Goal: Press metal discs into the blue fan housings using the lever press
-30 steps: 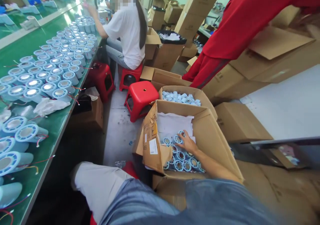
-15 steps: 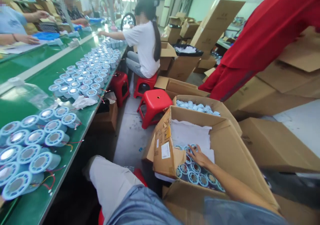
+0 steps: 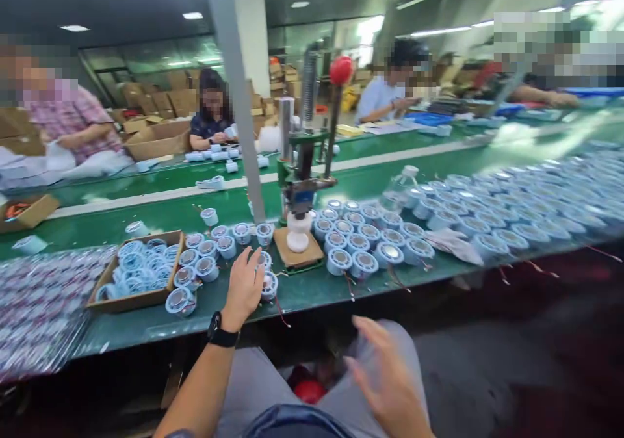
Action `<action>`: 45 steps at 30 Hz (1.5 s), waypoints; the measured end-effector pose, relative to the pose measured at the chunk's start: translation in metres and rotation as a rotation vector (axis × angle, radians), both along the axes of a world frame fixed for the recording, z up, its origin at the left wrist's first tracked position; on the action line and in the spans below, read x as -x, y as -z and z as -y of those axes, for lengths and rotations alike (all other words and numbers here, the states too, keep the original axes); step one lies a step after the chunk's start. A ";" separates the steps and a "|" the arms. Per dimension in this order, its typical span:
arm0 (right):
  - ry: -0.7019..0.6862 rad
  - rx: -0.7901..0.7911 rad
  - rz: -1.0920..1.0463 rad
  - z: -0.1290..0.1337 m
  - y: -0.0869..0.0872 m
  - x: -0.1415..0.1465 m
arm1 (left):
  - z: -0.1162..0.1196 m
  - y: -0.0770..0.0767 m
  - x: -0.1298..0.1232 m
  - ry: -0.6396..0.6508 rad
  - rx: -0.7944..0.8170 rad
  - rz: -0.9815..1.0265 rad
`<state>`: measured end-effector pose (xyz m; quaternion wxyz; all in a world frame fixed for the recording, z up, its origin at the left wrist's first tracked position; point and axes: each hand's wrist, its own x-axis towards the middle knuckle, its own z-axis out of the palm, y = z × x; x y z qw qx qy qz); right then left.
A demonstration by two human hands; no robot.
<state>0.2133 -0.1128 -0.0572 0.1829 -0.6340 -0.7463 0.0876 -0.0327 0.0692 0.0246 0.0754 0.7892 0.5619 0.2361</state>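
Note:
My left hand [image 3: 244, 286], with a black watch on its wrist, reaches over the front edge of the green bench [image 3: 316, 288]. Its fingers rest on a light blue round part [image 3: 268, 284] with red wires; whether they grip it I cannot tell. My right hand [image 3: 390, 376] hovers blurred above my lap, fingers spread and holding nothing. A small press [image 3: 305, 171] with a red knob stands just beyond the left hand, with a white piece [image 3: 298, 231] on its base plate.
A shallow cardboard tray [image 3: 134, 275] of blue parts lies at the left, beside clear bags [image 3: 36, 308]. Rows of blue parts [image 3: 511, 197] cover the bench to the right. Other people sit across the bench. A red stool [image 3: 308, 390] shows under my legs.
My view swung from the cardboard box on the floor to the bench. My right hand left the box and now hovers over my lap. My left hand came into view at the bench.

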 end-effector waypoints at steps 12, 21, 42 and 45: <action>-0.084 0.167 0.174 -0.162 -0.088 0.138 | -0.004 0.042 0.033 0.054 0.320 0.572; -0.185 0.192 0.245 -0.148 -0.089 0.115 | -0.102 -0.011 -0.018 0.393 0.036 -0.046; -0.390 0.074 0.224 -0.156 -0.091 0.087 | 0.005 0.037 0.052 0.122 -0.050 -0.047; -0.329 -0.065 0.154 -0.141 -0.087 0.085 | -0.002 0.043 0.052 0.085 -0.124 0.037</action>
